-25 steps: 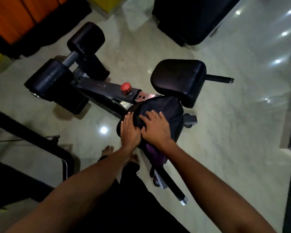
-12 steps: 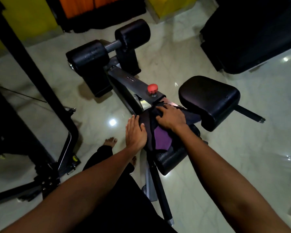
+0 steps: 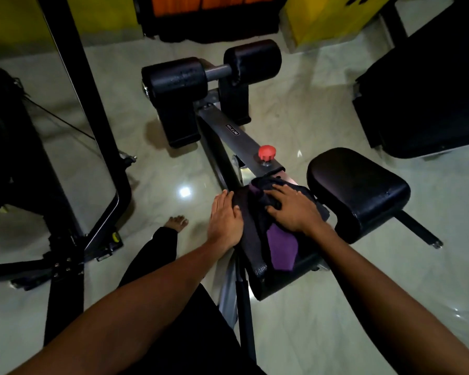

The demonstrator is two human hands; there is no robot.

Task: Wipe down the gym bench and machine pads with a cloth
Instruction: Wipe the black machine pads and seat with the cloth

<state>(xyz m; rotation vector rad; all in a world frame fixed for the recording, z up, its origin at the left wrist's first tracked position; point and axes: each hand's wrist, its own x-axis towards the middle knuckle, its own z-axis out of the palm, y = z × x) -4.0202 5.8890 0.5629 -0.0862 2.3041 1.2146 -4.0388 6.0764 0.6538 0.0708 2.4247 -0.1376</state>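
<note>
Just under right grip (image 3: 295,209), cloth (image 3: 281,249)

Purple-and-black cloth (image 3: 280,247), black pebbled pad (image 3: 358,190), red knob (image 3: 266,152), pale glossy marbled floor (image 3: 309,117).

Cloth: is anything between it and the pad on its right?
Nothing visible. The right hand presses the cloth on the near pad; the right pad sits directly beside it, unobstructed.

Gym. Exercise machine (image 3: 182,117) on floor: black roller pads (image 3: 173,77), steel beam (image 3: 236,133) with red adjustment knob (image 3: 266,152), black padded seat (image 3: 358,190). Black rack frame (image 3: 92,104) at floor's left side, padded bench (image 3: 431,90) at right. Glossy pale floor (image 3: 336,307), yellow-orange wall panels (image 3: 322,20).
</note>
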